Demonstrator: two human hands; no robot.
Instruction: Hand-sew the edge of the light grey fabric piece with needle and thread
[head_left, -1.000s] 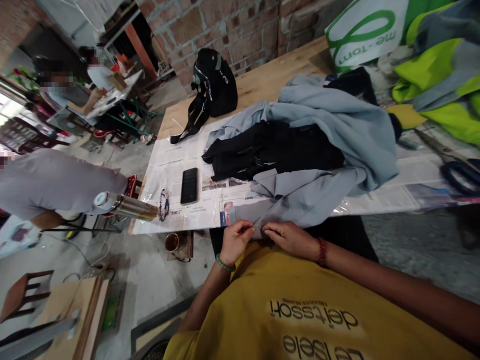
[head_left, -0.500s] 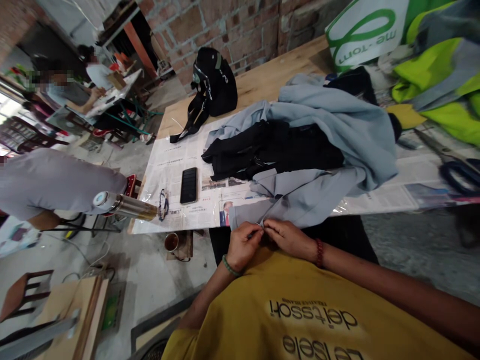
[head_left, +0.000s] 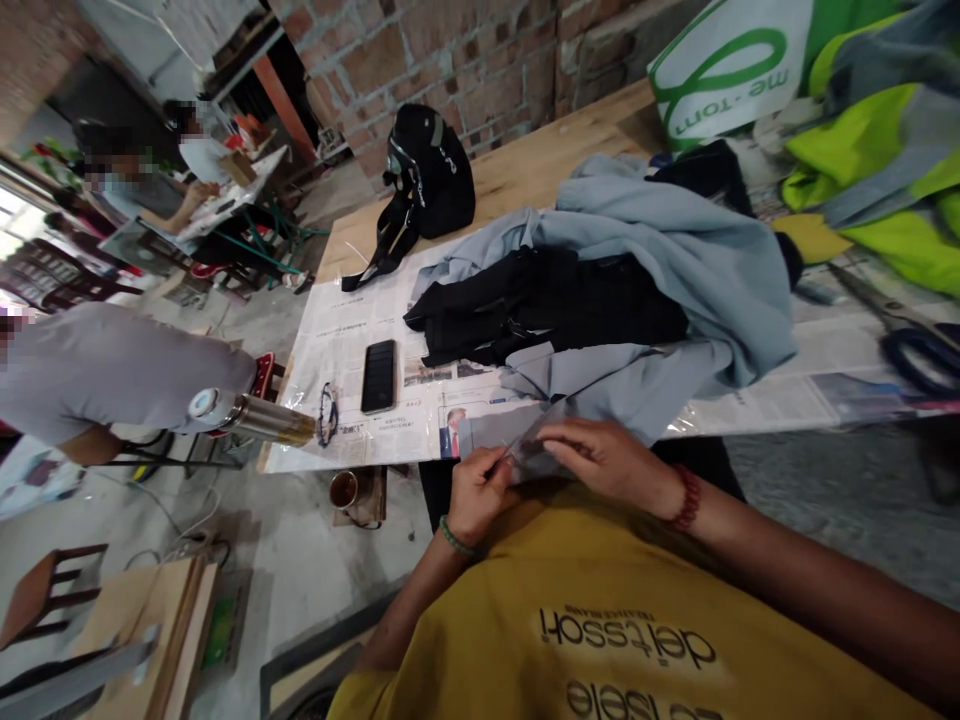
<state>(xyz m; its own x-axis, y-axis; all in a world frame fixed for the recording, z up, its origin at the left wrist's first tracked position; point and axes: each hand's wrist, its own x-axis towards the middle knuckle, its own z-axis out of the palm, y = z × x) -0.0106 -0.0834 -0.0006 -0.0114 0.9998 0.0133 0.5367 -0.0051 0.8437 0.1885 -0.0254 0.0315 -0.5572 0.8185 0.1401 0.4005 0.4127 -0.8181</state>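
Observation:
Grey cloth (head_left: 622, 385) spills over the table's front edge towards my lap. My left hand (head_left: 478, 497), a green bead bracelet on its wrist, is closed on the edge of this cloth, thumb against fingers. Something thin and light shows at its fingertips, too fine to name. Just to the right, my right hand (head_left: 619, 465), with a red bracelet, is held apart from the left with thumb and forefinger drawn together. Whatever may be between them is too small to make out. Black cloth (head_left: 555, 300) lies on the grey garment.
Newspaper (head_left: 330, 320) covers the table. On it are a phone (head_left: 379, 376), a steel flask (head_left: 255, 417) lying down, glasses (head_left: 327, 415) and a black bag (head_left: 431, 170). Scissors (head_left: 911, 330) lie at right near yellow-green clothing (head_left: 877, 160). A co-worker's sleeve (head_left: 127, 360) is at left.
My right hand has moved away from the left, rightwards and slightly up. The left hand keeps the cloth edge and has shifted slightly left.

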